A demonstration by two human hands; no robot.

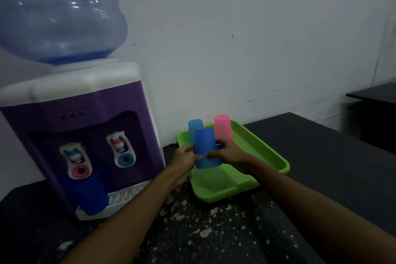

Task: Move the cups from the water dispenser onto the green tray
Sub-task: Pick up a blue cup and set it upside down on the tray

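Observation:
A blue cup (pixel 206 148) is upside down over the near left part of the green tray (pixel 265 152). My left hand (pixel 185 155) grips its left side and my right hand (pixel 229 153) grips its right side. Behind it a lighter blue cup (pixel 194 127) and a pink cup (pixel 224 127) stand upside down on the tray's far end. A dark blue cup (pixel 91 196) stands on the drip grille of the purple water dispenser (pixel 85 126), under the left tap.
A big blue water bottle (pixel 57 13) tops the dispenser. The dark speckled counter (pixel 203 231) runs along a white wall. A second dark table (pixel 372 94) stands at the far right.

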